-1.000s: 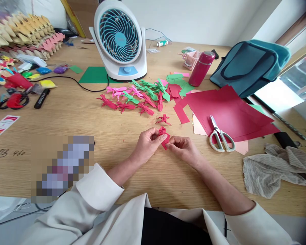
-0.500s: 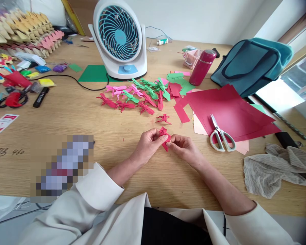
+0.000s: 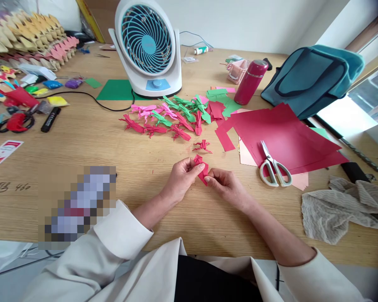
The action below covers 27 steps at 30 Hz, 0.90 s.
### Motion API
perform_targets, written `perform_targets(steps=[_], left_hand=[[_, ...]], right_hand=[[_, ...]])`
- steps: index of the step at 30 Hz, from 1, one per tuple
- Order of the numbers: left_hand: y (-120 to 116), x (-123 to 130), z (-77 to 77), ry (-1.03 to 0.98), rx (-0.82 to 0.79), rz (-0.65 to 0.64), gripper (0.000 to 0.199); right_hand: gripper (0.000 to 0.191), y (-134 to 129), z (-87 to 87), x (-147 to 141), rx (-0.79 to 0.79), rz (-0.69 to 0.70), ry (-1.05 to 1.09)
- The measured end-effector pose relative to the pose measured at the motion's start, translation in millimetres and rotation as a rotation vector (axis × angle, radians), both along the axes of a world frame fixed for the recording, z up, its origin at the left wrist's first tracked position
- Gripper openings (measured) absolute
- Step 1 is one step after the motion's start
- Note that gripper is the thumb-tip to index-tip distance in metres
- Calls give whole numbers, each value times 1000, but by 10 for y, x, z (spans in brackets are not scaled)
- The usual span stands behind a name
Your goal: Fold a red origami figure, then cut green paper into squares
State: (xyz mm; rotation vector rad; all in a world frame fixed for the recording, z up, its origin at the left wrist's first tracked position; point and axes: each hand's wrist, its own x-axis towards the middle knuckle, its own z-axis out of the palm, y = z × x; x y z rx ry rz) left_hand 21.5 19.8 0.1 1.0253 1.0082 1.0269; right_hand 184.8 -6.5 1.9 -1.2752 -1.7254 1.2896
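Note:
A small folded piece of red paper (image 3: 203,173) is held between both hands above the table. My left hand (image 3: 183,176) pinches it at its left side, thumb on top. The fingers of my right hand (image 3: 228,184) are closed on its lower right edge. Just beyond it lies a small red folded paper figure (image 3: 203,145) with thin legs. Farther back, several folded figures in red, pink and green (image 3: 179,115) lie in a cluster.
White-handled scissors (image 3: 273,167) lie on large red paper sheets (image 3: 290,130) at the right. Behind stand a white fan (image 3: 149,46), a red bottle (image 3: 251,82) and a teal bag (image 3: 311,79). A crumpled cloth (image 3: 330,209) lies at far right, a black marker (image 3: 51,119) at left.
My right hand has slid down slightly to the lower end of the red paper, showing more of its right side. The paper and left hand have shifted slightly left.

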Motion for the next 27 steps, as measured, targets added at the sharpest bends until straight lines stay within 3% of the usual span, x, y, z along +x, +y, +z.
perform_targets(steps=[15, 20, 27], left_hand=[[26, -30, -5, -85, -113, -26, 33], [-4, -11, 13, -15, -66, -35, 30], [-13, -12, 9, 86, 16, -77, 29]], right_hand=[[30, -38, 50, -31, -23, -21, 52], [33, -32, 19, -54, -78, -23, 120], [25, -51, -10, -66, 9, -52, 57]])
